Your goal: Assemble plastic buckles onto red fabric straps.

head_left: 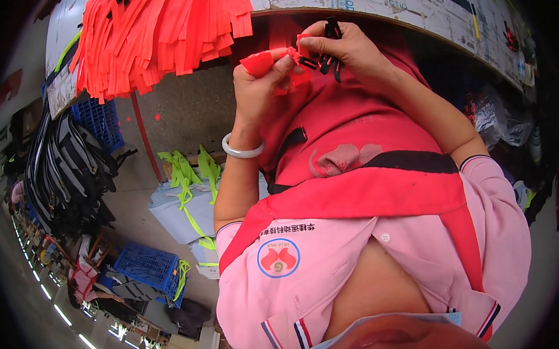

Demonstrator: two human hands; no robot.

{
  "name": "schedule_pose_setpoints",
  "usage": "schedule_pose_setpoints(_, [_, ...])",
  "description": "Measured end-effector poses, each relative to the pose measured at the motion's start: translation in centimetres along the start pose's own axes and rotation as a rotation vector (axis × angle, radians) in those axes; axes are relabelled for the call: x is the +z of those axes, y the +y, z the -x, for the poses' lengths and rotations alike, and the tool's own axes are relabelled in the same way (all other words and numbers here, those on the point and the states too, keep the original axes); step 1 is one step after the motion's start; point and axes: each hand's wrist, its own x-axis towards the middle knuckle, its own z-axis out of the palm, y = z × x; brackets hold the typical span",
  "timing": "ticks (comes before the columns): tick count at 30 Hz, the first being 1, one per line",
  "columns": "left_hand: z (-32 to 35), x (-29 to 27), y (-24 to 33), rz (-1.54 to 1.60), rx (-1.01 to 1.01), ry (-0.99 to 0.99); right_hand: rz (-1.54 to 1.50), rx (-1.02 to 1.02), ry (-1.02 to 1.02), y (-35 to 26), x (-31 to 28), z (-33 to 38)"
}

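My left hand (258,89) is closed on a bright red fabric strip (257,64), pinching it between thumb and fingers just in front of the table edge. Close beside it, my right hand (363,53) is closed too. Between its thumb and fingers it grips several short black straps (332,47), and a small end of red fabric shows at its fingertips. One black piece (307,62) lies between the two hands, against the red strip. Whether it is fastened to the strip I cannot tell. A thick bundle of red strips (167,35) hangs over the table edge at the left.
The worn table (399,12) runs along the far side, with a yellow-handled tool (475,26) on it. At the left are hanging black and grey straps (67,171) and blue crates (144,267). Pale sheets with lime-green strips (178,210) lie low beside me. Clear plastic wrapping (497,118) is at the right.
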Motion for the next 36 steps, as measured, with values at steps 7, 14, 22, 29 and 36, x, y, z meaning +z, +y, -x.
schedule_pose_setpoints(7, [-0.1,-1.0,0.7,0.189,-0.052,-0.084,0.09,-0.131,-0.122,-2.6,0.4,0.8])
schedule_pose_setpoints(14, [-0.1,-1.1,0.8,0.223,-0.136,-0.089,0.127,0.042,-0.171,-3.3,0.2,1.0])
schedule_pose_setpoints(22, [-0.2,-1.6,1.4,0.027,-0.118,-0.197,0.162,0.076,-0.227,-3.6,0.1,0.9])
schedule_pose_setpoints(29, [-0.3,-2.0,1.9,0.018,-0.152,-0.245,0.142,0.189,-0.298,-4.1,-0.2,0.6])
schedule_pose_setpoints(36, [-0.6,-1.3,1.0,0.042,-0.104,-0.151,0.107,-0.026,-0.12,-2.3,0.7,0.4])
